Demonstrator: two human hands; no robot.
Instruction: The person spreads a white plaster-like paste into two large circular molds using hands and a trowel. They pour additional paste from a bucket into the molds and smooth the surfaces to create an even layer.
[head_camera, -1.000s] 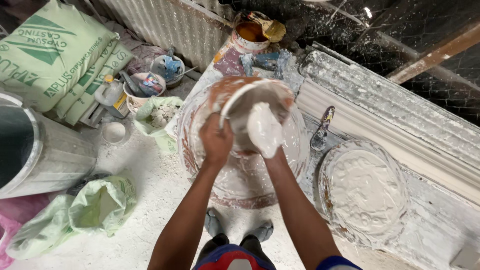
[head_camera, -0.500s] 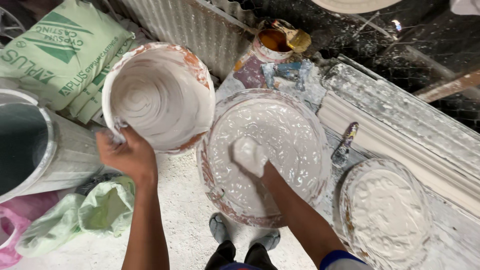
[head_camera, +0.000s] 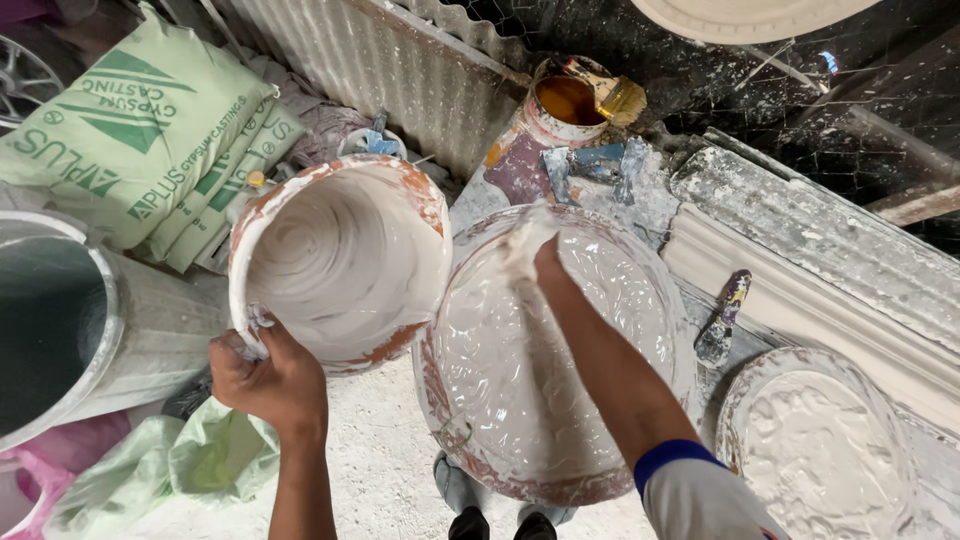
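My left hand (head_camera: 265, 378) grips the near rim of a round bucket (head_camera: 340, 262), tilted toward me, its inside coated with white plaster. My right hand (head_camera: 525, 250), smeared white, reaches across a large round mould (head_camera: 590, 400) filled with wet white plaster and presses on the plaster near the mould's far rim. The fingers are blurred and covered with plaster. The bucket hangs just left of the mould, their rims close together.
A second plaster-filled round mould (head_camera: 815, 450) lies at the lower right. A scraper (head_camera: 722, 320) rests between the moulds. Behind stand a paint tin with a brush (head_camera: 570, 105), green plaster sacks (head_camera: 130, 150), a metal drum (head_camera: 60, 320) at left, and a long white cornice (head_camera: 830, 290).
The bucket came off the mould and swung left in my left hand. My right hand slid from the mould's middle to its far rim, spreading plaster.
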